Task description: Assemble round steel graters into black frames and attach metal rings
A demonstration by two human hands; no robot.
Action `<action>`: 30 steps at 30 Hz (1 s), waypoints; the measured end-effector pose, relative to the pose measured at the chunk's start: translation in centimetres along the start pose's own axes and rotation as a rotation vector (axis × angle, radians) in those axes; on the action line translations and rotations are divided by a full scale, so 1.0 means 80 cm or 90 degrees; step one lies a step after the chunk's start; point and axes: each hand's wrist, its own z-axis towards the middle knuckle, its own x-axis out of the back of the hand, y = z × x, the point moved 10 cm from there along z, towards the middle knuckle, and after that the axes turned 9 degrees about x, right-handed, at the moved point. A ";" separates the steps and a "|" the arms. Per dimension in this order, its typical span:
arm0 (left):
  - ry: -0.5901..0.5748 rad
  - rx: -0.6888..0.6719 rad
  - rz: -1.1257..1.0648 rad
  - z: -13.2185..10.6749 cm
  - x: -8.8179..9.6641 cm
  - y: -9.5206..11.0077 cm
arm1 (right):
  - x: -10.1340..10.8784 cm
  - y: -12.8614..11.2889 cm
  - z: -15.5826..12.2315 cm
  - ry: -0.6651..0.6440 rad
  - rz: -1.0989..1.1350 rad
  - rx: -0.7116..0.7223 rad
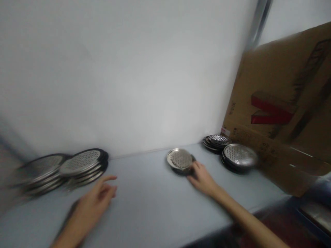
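A round metal grater with a rough, perforated centre and a dark edge is at the middle of the table. My right hand has its thumb and fingers closed on the near right edge of this grater. To the left, my left hand is above the table with its fingers apart and nothing in them. Just beyond it lies a stack of round graters with dark rims. Another stack, blurred, leans against that one at the far left.
Two smaller piles of round graters, one at the back and one nearer, are on the right. Beside them stands a large cardboard box with a red mark. A white wall rises behind the pale table.
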 end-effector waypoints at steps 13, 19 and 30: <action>-0.306 0.066 -0.067 -0.065 -0.142 -0.047 | -0.024 -0.136 -0.080 -0.197 0.229 0.074; -0.193 0.116 -0.120 -0.022 -0.092 -0.069 | -0.016 -0.111 -0.095 -0.193 0.214 0.038; 0.044 -0.246 0.289 -0.064 -0.071 -0.004 | -0.010 -0.111 -0.111 -0.182 0.229 0.060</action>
